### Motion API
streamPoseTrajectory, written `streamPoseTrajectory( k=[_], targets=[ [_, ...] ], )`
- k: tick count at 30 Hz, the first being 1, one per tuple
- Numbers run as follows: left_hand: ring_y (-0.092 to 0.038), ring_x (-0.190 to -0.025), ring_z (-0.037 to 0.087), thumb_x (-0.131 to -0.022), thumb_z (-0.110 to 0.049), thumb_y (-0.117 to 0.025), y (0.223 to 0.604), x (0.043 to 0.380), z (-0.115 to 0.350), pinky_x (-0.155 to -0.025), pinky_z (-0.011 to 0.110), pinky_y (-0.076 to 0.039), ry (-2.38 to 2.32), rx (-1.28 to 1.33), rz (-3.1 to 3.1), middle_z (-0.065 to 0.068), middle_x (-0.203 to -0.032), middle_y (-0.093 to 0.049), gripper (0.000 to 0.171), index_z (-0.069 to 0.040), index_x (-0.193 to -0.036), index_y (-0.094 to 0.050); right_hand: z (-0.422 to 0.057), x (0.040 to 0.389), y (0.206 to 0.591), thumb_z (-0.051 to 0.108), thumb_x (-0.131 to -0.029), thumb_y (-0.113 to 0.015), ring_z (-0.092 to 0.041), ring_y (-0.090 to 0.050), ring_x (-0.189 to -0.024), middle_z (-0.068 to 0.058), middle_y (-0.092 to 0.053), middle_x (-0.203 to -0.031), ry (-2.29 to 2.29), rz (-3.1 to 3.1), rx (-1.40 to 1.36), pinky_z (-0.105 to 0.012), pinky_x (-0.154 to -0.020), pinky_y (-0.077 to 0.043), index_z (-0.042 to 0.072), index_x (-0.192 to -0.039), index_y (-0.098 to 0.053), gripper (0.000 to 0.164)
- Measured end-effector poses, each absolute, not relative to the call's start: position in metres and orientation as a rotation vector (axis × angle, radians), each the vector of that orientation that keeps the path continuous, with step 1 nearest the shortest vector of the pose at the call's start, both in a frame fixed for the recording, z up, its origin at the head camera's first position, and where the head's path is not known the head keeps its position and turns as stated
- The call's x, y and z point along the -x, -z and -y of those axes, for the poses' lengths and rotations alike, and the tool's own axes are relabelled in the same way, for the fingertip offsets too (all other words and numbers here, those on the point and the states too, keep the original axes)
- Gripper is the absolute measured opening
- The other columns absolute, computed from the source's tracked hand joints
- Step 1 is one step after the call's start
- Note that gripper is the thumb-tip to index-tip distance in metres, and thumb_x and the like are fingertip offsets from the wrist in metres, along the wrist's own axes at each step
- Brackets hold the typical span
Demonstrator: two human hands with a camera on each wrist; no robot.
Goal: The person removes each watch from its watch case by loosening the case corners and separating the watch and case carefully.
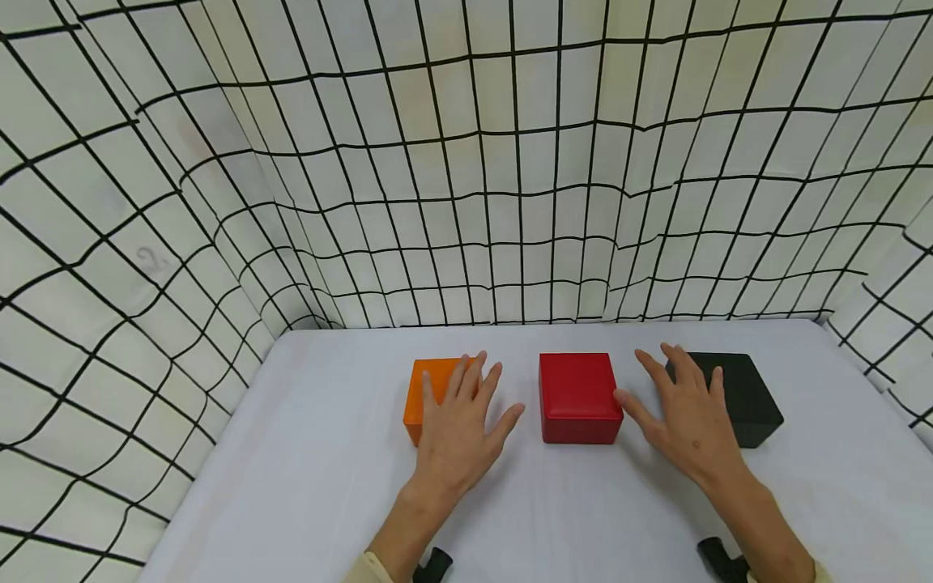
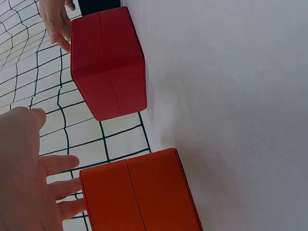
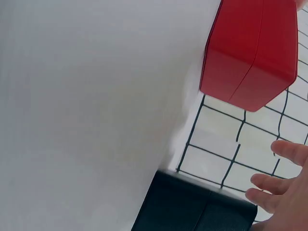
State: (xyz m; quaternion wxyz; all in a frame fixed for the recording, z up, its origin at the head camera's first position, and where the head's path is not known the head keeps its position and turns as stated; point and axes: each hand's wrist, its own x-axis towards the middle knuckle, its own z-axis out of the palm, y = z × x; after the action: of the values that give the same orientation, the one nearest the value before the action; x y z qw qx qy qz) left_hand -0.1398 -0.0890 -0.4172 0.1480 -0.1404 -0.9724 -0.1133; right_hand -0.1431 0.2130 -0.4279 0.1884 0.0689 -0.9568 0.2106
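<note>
Three closed boxes stand in a row on a white table. My left hand [image 1: 459, 433] hovers with spread fingers over the orange box [image 1: 413, 405], hiding part of its lid. The red box [image 1: 578, 389] sits in the middle, untouched as far as I can see. To its right is the dark, nearly black box [image 1: 747, 397]. My right hand [image 1: 688, 421] is held over the left side of the dark box, fingers apart, its thumb near the red box. In the left wrist view the fingers show beside the orange box [image 2: 137, 192]; in the right wrist view, beside the dark box [image 3: 192, 204].
White cloth covers the table [image 1: 306, 453]. Behind and at both sides rise pale walls with a black grid [image 1: 466, 219], meeting the table's far edge. Small black devices [image 1: 433, 565] show at both wrists.
</note>
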Motion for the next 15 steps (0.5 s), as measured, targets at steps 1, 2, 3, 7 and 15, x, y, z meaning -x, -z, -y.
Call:
streamPoseTrajectory(
  k=[1, 2, 3, 7, 15],
  targets=[
    [-0.034, -0.158, 0.027, -0.104, -0.062, -0.045, 0.417, 0.140, 0.089, -0.123, 0.074, -0.021, 0.347, 0.409, 2.785, 0.002, -0.167, -0.041, 0.067, -0.023, -0.158, -0.047, -0.212, 0.143, 0.427, 0.045, -0.094, -0.070, -0.051, -0.035, -0.146, -0.027, -0.038, -0.159, -0.615, 2.692, -0.196, -0.081, -0.120, -0.012, 0.013, -0.152, -0.050, 0.068],
    [-0.037, -0.156, 0.027, -0.104, -0.060, -0.046, 0.418, 0.140, 0.090, -0.123, 0.073, -0.023, 0.365, 0.415, 2.771, 0.003, -0.166, -0.043, 0.065, -0.022, -0.156, -0.049, -0.211, 0.142, 0.427, 0.042, -0.094, -0.070, -0.050, -0.036, -0.145, -0.026, -0.039, -0.159, -0.632, 2.691, -0.200, -0.080, -0.120, -0.013, 0.013, -0.151, -0.051, 0.067],
    [-0.040, -0.154, 0.027, -0.104, -0.057, -0.048, 0.418, 0.140, 0.091, -0.123, 0.072, -0.025, 0.378, 0.421, 2.751, 0.004, -0.164, -0.046, 0.062, -0.020, -0.154, -0.052, -0.210, 0.142, 0.426, 0.040, -0.094, -0.071, -0.049, -0.037, -0.144, -0.026, -0.039, -0.159, -0.645, 2.687, -0.207, -0.079, -0.121, -0.016, 0.012, -0.150, -0.052, 0.065],
    [-0.051, -0.145, 0.025, -0.105, -0.051, -0.052, 0.420, 0.141, 0.094, -0.120, 0.065, -0.035, 0.442, 0.439, 2.672, 0.004, -0.154, -0.057, 0.052, -0.017, -0.144, -0.062, -0.204, 0.141, 0.423, 0.030, -0.093, -0.074, -0.047, -0.041, -0.141, -0.022, -0.043, -0.157, -0.673, 2.662, -0.237, -0.075, -0.115, -0.032, 0.011, -0.146, -0.056, 0.060],
    [-0.060, -0.131, 0.024, -0.104, -0.036, -0.062, 0.418, 0.141, 0.104, -0.112, 0.048, -0.050, 0.575, 0.503, 2.522, 0.004, -0.139, -0.066, 0.035, -0.013, -0.128, -0.071, -0.186, 0.143, 0.422, 0.021, -0.092, -0.077, -0.041, -0.051, -0.135, -0.018, -0.054, -0.148, -0.727, 2.591, -0.342, -0.069, -0.104, -0.050, 0.009, -0.138, -0.063, 0.050]
  ],
)
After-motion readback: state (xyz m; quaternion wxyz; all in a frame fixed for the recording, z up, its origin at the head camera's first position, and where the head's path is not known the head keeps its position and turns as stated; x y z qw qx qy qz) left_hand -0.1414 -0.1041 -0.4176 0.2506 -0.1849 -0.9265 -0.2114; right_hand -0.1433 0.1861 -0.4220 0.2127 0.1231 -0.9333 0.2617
